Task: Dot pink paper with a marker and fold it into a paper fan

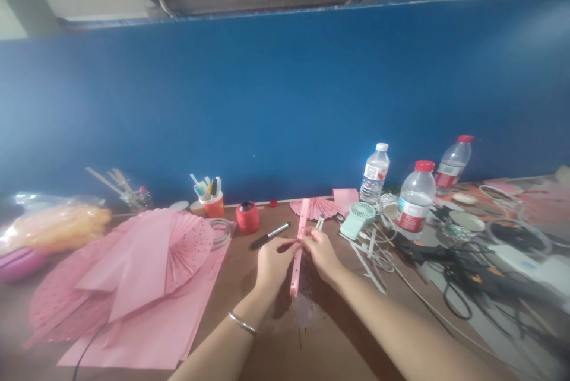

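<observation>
A narrow folded strip of pink paper (295, 274) with small dark holes stands lengthwise between my hands, over the brown table. My left hand (275, 259) pinches it from the left near its middle. From the other side my right hand (321, 255) closes its fingertips on the same spot. The fingertips of both hands nearly meet there. Beyond the right hand a slim pale tool (320, 222) sticks up; its kind is unclear. A black and silver pen (269, 235) lies just left of the strip. Behind it a small pink paper fan (317, 209) is spread out.
Pink paper sheets and large pleated fans (129, 274) cover the left side. A red cup of markers (214, 205) and a red round container (247, 217) stand at the back. On the right are a mint handheld fan (357, 219), water bottles (415, 200) and tangled cables (449, 280).
</observation>
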`<control>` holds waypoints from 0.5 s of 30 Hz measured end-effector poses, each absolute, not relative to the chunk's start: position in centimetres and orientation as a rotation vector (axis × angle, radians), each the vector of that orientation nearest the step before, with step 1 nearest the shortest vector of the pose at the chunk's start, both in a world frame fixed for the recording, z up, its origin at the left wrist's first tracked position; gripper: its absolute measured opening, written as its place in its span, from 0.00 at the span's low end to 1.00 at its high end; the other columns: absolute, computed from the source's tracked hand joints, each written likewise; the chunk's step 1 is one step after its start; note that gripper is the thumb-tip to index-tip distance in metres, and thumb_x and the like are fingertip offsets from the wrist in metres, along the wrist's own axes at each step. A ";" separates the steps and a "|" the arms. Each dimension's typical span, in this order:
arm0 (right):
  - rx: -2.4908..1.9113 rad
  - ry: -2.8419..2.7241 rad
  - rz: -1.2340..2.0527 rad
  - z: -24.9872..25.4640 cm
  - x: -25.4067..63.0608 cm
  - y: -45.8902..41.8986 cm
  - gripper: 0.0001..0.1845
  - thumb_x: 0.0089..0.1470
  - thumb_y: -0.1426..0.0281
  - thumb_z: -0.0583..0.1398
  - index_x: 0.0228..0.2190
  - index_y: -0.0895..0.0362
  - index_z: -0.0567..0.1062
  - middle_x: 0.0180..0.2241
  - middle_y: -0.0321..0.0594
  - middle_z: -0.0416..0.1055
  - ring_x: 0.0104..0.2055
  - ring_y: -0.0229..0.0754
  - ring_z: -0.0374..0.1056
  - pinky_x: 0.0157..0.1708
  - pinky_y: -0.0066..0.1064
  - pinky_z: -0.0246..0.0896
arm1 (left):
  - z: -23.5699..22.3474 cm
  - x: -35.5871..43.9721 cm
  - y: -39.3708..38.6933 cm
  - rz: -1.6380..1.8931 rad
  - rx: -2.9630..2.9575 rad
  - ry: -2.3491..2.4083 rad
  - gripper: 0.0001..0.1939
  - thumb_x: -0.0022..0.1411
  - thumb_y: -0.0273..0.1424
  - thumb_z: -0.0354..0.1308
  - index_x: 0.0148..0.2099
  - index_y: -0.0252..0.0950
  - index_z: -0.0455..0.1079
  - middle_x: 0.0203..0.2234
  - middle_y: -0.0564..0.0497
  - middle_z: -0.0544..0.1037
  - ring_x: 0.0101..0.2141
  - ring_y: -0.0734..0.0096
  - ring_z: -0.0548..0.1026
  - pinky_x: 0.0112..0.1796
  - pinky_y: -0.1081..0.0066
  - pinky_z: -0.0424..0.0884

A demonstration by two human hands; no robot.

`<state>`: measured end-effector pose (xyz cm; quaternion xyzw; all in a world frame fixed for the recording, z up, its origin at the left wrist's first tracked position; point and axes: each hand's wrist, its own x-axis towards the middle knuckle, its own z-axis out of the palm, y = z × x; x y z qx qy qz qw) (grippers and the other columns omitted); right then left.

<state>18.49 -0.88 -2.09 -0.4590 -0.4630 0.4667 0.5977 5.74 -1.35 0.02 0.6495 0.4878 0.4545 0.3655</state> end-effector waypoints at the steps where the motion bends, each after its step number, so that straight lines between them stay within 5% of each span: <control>1: -1.061 -1.073 1.083 -2.2 18.4 -0.8 0.06 0.43 0.68 0.57 0.22 0.57 0.64 0.15 0.29 0.56 0.18 0.33 0.51 0.20 0.25 0.44 | 0.1 5.8 -1.4 1.164 1.679 1.259 0.09 0.49 0.34 0.58 0.33 0.36 0.75 0.30 0.49 0.77 0.32 0.65 0.73 0.35 0.69 0.68; 15: -1.001 -1.057 1.122 -2.9 18.2 -0.5 0.08 0.44 0.65 0.58 0.24 0.56 0.63 0.15 0.28 0.58 0.18 0.34 0.53 0.20 0.26 0.45 | -0.1 5.8 -1.2 1.156 1.632 1.230 0.09 0.48 0.31 0.59 0.34 0.36 0.75 0.31 0.48 0.78 0.34 0.65 0.74 0.37 0.69 0.68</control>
